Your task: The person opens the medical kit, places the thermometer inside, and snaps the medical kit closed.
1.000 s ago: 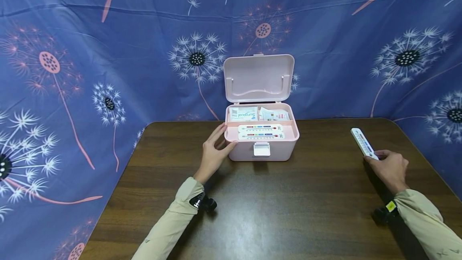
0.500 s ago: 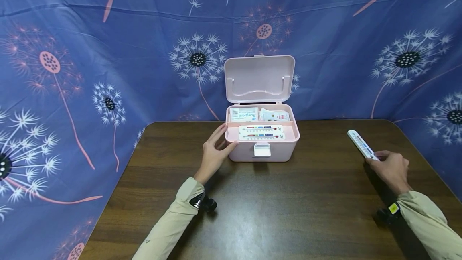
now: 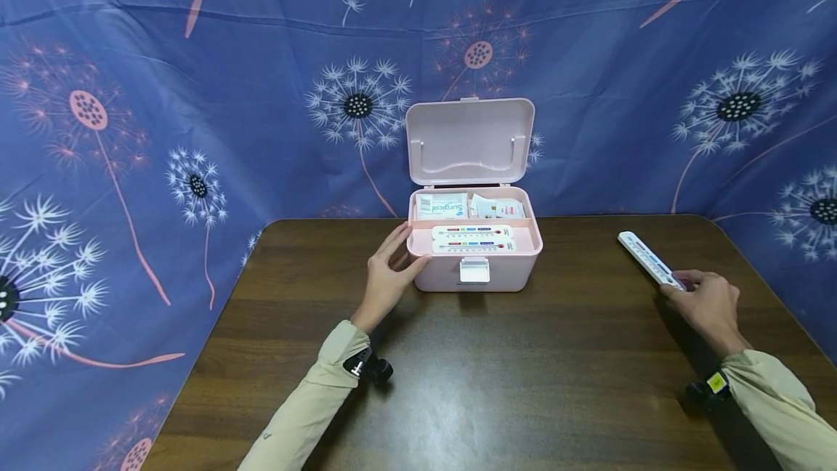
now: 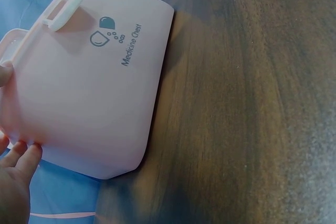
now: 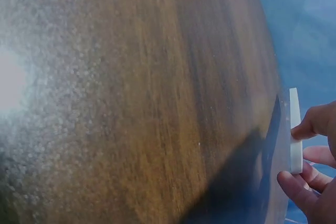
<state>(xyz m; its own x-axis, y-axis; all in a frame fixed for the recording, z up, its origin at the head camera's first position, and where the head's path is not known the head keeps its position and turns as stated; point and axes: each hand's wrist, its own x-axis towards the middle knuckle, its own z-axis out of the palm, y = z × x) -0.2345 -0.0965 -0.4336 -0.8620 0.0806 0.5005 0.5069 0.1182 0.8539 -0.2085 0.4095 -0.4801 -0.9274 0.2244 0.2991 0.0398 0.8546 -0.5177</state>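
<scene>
The pink medicine chest (image 3: 477, 272) stands on the table with its lid (image 3: 469, 140) raised. At its front left corner my left hand (image 3: 386, 275) holds it, thumb by the front rim and fingers along the side. Two white strip thermometers (image 3: 474, 246) lie in the front compartment. Behind the divider sit a "Surgical" packet (image 3: 442, 206) and another white packet (image 3: 498, 208). Far to the right, my right hand (image 3: 709, 307) pinches a similar white thermometer (image 3: 647, 256) by its near end, its far end pointing away and left. In the right wrist view this thermometer (image 5: 295, 129) shows edge-on.
The brown wooden table (image 3: 523, 369) reaches back to a blue dandelion-print cloth (image 3: 275, 93) hanging behind it. A white latch (image 3: 474, 270) sticks out from the chest's front.
In my right hand, the thermometer has swung so its far end lies further left. The left hand and the chest have stayed in place.
</scene>
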